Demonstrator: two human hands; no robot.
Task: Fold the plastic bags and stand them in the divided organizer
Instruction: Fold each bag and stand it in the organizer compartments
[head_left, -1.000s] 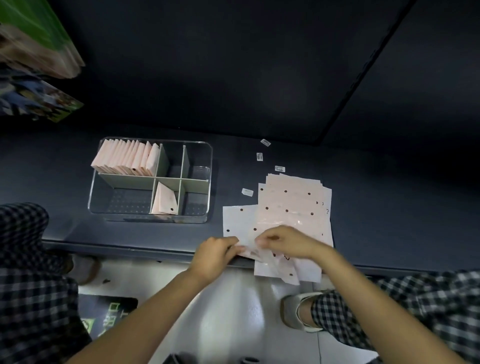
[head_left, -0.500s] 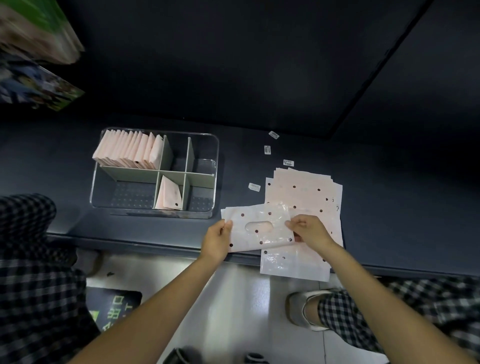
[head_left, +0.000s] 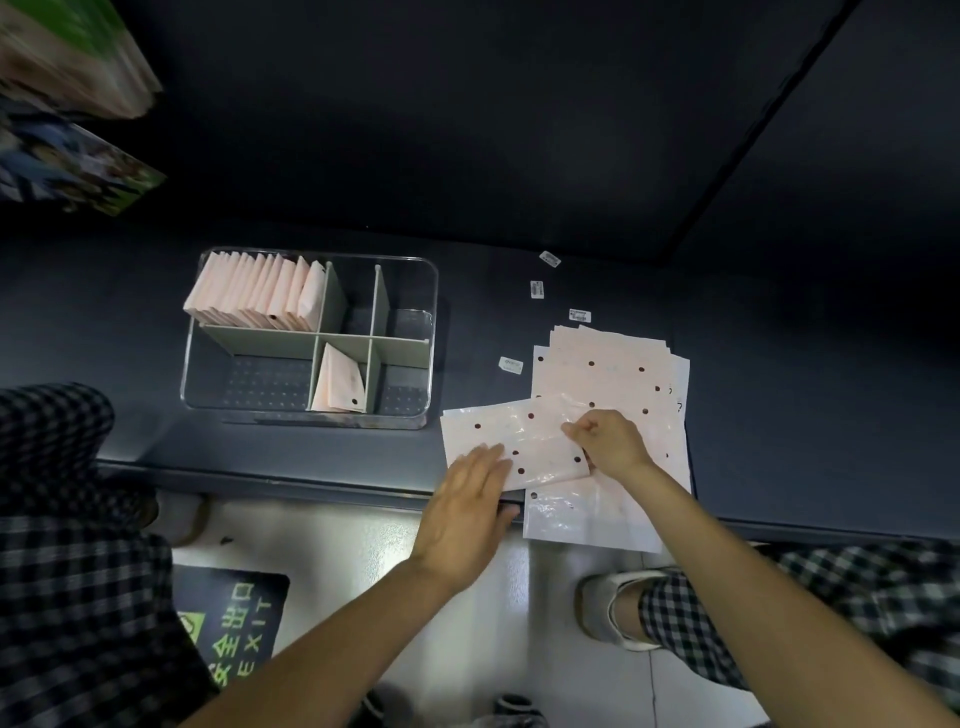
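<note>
A pale pink plastic bag (head_left: 511, 439) with dark dots lies folded over near the dark table's front edge. My left hand (head_left: 465, 512) lies flat with straight fingers on its near left part. My right hand (head_left: 608, 441) pinches the bag's right end with curled fingers. Under and behind it lies a stack of flat bags (head_left: 613, 369), one hanging over the edge. The clear divided organizer (head_left: 431, 332) stands to the left. A row of folded bags (head_left: 260, 293) fills its far left compartment, and one folded bag (head_left: 340, 382) stands in the near middle one.
Several small white labels (head_left: 536, 289) lie on the table behind the stack. Colourful printed items (head_left: 67, 166) lean at the far left. Below the table edge are a light floor, a green exit sign (head_left: 234, 634), my checked trouser legs and a shoe (head_left: 605, 608).
The bag held up between both hands now lies folded on the table. My left hand let go of its left edge and moved flat onto it; my right hand still pinches its right end.
</note>
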